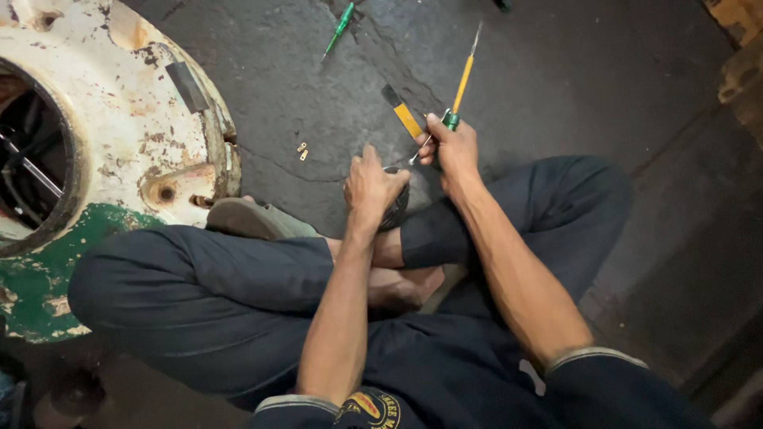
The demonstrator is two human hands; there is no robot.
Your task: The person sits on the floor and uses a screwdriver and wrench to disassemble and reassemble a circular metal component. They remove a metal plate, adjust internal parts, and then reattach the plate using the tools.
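Seated cross-legged on a dark, cracked, grimy concrete floor (556, 71). Left hand (372, 184) clenched over a small dark round part (397, 208) above the ankle. Right hand (451, 147), just beside it, gripping a yellow-and-green screwdriver (462, 79) with shaft pointing away. Just beyond the hands, a yellow-handled tool (404, 113); farther out, a green screwdriver (340, 28). Left of the left hand, two small brass pieces (303, 150), then a rusty white-and-green housing (119, 151). Open floor right of the right hand.
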